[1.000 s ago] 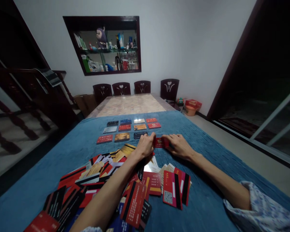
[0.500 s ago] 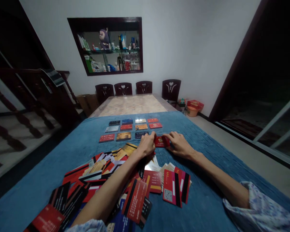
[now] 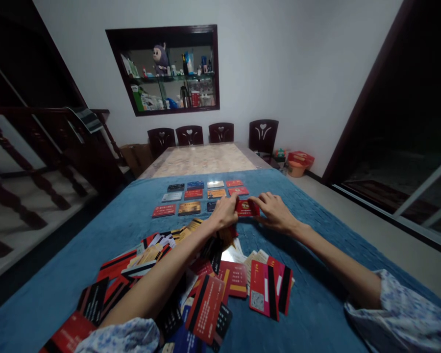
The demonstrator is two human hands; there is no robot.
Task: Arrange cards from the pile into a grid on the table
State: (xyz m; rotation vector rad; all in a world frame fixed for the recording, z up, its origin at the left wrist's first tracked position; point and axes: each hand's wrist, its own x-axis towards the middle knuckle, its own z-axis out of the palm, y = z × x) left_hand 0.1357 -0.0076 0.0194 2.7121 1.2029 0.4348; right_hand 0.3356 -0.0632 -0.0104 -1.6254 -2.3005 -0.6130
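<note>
Between my two hands is a red card with a gold emblem, near the right end of the front row of laid-out cards. My left hand pinches its left edge. At its right edge the thumb and fingertips of my right hand close on it. Whether several cards are stacked there I cannot tell. Just beyond my left hand lies a dark blue card, partly covered by it. A loose pile of mixed cards spreads under my left forearm. Red cards with black stripes lie nearer me on the right.
Neat rows of cards, among them a gold card and a red card, lie on the blue cloth. Behind it shows the bare tabletop, with dark chairs along the wall.
The red card and both hands have shifted slightly farther from me, towards the row of cards. The whole view has moved a little.
</note>
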